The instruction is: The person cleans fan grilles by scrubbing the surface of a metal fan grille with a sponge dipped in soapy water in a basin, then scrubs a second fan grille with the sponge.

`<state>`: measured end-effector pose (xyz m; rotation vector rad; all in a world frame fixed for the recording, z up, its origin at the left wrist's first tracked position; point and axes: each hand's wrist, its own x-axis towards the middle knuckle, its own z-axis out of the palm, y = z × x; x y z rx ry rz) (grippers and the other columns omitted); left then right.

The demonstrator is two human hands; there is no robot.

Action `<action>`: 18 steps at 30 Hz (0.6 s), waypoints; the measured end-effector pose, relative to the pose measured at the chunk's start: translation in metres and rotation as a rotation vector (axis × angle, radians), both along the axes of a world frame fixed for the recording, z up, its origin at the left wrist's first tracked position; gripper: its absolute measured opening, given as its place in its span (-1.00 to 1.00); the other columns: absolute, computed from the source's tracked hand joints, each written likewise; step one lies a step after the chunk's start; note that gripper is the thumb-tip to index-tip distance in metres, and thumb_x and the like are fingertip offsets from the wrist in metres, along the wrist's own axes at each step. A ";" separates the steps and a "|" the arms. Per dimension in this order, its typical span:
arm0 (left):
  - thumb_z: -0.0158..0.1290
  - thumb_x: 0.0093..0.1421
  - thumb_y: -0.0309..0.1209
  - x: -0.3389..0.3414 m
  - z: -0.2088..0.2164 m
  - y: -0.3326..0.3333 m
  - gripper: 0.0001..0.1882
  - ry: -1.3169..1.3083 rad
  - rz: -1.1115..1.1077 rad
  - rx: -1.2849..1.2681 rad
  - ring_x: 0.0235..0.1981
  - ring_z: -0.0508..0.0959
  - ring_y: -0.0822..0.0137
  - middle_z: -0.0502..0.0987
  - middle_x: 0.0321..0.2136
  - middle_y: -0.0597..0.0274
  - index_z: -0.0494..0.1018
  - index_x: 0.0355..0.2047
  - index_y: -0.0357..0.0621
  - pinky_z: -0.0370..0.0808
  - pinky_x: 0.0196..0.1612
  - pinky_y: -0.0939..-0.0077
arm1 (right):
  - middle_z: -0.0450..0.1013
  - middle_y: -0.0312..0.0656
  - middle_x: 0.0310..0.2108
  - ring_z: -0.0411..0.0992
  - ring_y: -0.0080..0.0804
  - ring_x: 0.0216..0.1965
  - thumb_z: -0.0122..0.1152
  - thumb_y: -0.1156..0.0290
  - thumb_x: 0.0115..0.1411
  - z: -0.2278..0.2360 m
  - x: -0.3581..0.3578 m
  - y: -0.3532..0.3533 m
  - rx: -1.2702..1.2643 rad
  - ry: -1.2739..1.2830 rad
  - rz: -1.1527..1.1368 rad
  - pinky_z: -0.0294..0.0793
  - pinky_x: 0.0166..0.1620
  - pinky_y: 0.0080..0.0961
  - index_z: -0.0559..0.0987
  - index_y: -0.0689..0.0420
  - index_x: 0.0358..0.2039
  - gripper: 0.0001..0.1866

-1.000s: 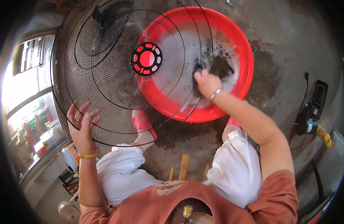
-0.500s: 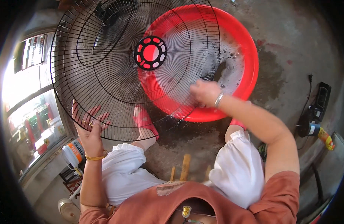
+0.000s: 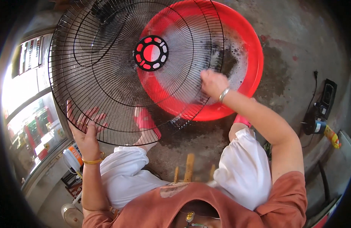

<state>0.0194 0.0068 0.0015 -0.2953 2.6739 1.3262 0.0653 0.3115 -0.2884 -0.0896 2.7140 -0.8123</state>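
Shifted slightly far and right, the right hand point(image 3: 214, 83) curls, hold unclear, while the spread left hand point(image 3: 86, 141) touches the grille point(image 3: 151, 63).

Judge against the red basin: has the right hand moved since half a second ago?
Yes: the right hand has moved farther from the red basin's near rim, slightly rightward.

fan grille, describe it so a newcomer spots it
Find the big red basin. Overlapping its left side is the fan grille, its lower-left edge at the left hand. Unlike the solid basin, it is black, see-through wire around a slotted disc.
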 end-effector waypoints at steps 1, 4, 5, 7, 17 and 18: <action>-0.18 0.19 -0.63 0.000 0.001 -0.001 -0.24 -0.003 0.002 -0.004 -0.13 0.57 0.09 0.39 0.02 -0.19 -0.17 0.36 0.02 0.62 -0.26 0.36 | 0.45 -0.01 -0.30 0.52 -0.03 -0.36 0.02 0.33 0.13 0.011 0.015 -0.014 -0.087 -0.054 0.051 0.54 -0.32 -0.12 0.37 0.11 -0.24 -0.80; -0.18 0.19 -0.63 -0.002 0.003 -0.001 -0.23 -0.036 0.012 -0.006 -0.11 0.56 0.10 0.37 0.04 -0.19 -0.17 0.37 0.08 0.62 -0.25 0.35 | 0.41 -0.06 -0.30 0.51 -0.07 -0.34 0.10 0.27 0.11 0.036 0.038 -0.022 -0.314 0.021 0.276 0.53 -0.31 -0.16 0.36 0.06 -0.26 -0.77; -0.18 0.19 -0.63 -0.002 0.004 0.000 -0.23 -0.037 0.011 -0.008 -0.11 0.56 0.10 0.37 0.04 -0.19 -0.17 0.37 0.08 0.62 -0.25 0.35 | 0.41 -0.08 -0.32 0.51 -0.09 -0.33 0.10 0.27 0.11 0.039 0.037 -0.019 -0.313 0.031 0.351 0.53 -0.32 -0.17 0.36 0.05 -0.26 -0.78; -0.19 0.19 -0.64 -0.004 0.006 0.001 -0.22 -0.093 0.023 0.008 -0.10 0.56 0.10 0.37 0.04 -0.19 -0.17 0.37 0.12 0.62 -0.23 0.35 | 0.42 -0.11 -0.32 0.51 -0.14 -0.35 0.08 0.28 0.11 0.027 0.014 0.005 -0.159 -0.005 0.437 0.54 -0.35 -0.21 0.39 0.01 -0.25 -0.80; -0.18 0.19 -0.63 -0.007 0.002 -0.005 -0.23 -0.084 -0.001 -0.043 -0.16 0.58 0.13 0.41 -0.01 -0.17 -0.15 0.37 0.10 0.62 -0.24 0.35 | 0.47 -0.12 -0.25 0.48 -0.08 -0.23 0.13 0.25 0.12 0.040 -0.080 0.036 -0.291 0.353 -0.074 0.48 -0.19 -0.18 0.40 0.02 -0.15 -0.71; -0.18 0.19 -0.63 -0.008 0.003 -0.005 -0.24 -0.079 0.008 -0.049 -0.17 0.58 0.13 0.41 -0.02 -0.17 -0.15 0.36 0.08 0.62 -0.25 0.35 | 0.47 -0.10 -0.19 0.47 -0.05 -0.19 0.16 0.22 0.14 0.056 -0.080 0.025 -0.339 0.254 -0.109 0.47 -0.15 -0.20 0.38 0.03 -0.09 -0.65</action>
